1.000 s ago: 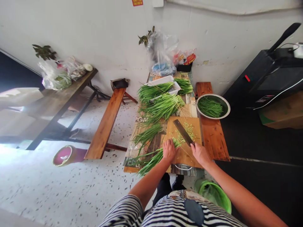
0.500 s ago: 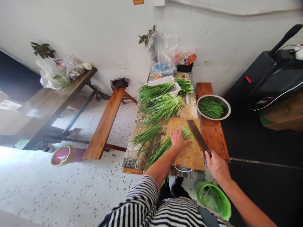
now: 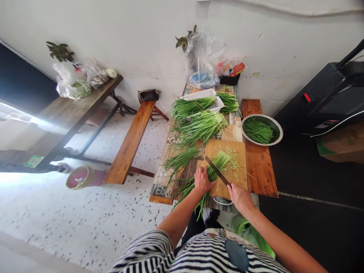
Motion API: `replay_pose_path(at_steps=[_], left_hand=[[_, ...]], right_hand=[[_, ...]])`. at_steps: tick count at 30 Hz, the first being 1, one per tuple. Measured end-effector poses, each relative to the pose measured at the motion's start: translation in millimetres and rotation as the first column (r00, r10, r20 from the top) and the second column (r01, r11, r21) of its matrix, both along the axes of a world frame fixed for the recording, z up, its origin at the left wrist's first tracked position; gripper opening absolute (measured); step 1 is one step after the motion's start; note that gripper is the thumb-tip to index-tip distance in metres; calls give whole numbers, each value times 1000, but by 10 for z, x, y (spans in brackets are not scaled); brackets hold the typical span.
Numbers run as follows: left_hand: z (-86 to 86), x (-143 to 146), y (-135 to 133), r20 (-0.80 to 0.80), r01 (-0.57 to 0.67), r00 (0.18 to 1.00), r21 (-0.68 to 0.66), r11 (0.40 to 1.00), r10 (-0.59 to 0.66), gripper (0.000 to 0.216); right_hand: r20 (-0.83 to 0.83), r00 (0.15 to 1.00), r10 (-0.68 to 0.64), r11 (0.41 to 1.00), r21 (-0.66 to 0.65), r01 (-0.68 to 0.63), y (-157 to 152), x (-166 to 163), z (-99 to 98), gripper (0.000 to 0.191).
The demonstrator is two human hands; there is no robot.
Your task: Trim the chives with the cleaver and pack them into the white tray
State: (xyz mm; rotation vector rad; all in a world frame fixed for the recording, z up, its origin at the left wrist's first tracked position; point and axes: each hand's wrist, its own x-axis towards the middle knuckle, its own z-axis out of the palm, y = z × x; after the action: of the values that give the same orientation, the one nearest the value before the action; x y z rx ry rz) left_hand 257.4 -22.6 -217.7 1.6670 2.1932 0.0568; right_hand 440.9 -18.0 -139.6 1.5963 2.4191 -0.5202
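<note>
My left hand point(image 3: 203, 180) presses down on a bunch of garlic chives point(image 3: 217, 165), its fingers curled over the stalks at the left edge of the wooden cutting board point(image 3: 240, 178). In my right hand point(image 3: 241, 198) is the handle of a cleaver point(image 3: 216, 170). Its blade lies across the bunch, just right of my left fingers. Small pale chopped bits point(image 3: 233, 163) are scattered on the board around the cut ends. Long green leaves hang past the table's near edge below my left hand.
More chives point(image 3: 203, 125) are heaped on the patterned table, some in a white tray point(image 3: 209, 93). A metal bowl of chives point(image 3: 259, 129) sits on the right bench point(image 3: 260, 167). Plastic bags point(image 3: 203, 64) stand by the wall. Below is a green bin point(image 3: 241, 224); a bench point(image 3: 132, 140) stands left.
The cleaver has moved left from beside the cut ends to across the bunch. My left hand has slid left and nearer along the stalks. The view has shifted slightly.
</note>
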Motion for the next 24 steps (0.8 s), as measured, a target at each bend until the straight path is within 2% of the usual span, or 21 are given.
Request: replay_pose_path(at_steps=[3,5,7,11,13,17,20,24], left_hand=[[-15,-46,-78,-12,18,1000,16,1000,-18,99],[-46,-66,-119,-18,6,1000,5,1000,-5,98],[-93,-83,-142,-36,0,999,-11,1000,0,88],[-182,-83,-147,-130,25,991,-30,999,-29,51],[-198,-58,-138,-195,53,979,-34,998,-58,45],[-179,5,-93,-291,85,951,-91,992,-108,46],[-158,13,-49,-292,69,951,-131,989,-105,47],[-170,-24,-23,-289,79,950,-134,988,-116,48]], right_hand=[[15,999,50,999,-16,-50,-19,-44,-34,34],[20,997,75,997,-25,-74,-36,-59,-60,33],[15,996,88,995,-40,-87,-49,-71,-90,33],[8,997,79,994,-71,-78,-47,-104,-139,33],[27,997,65,994,-85,-63,-41,-121,-155,32],[51,997,61,994,-97,-56,-42,-135,-198,34],[46,997,65,993,-106,-59,-29,-143,-206,34],[74,996,54,989,-139,-43,25,-198,-99,33]])
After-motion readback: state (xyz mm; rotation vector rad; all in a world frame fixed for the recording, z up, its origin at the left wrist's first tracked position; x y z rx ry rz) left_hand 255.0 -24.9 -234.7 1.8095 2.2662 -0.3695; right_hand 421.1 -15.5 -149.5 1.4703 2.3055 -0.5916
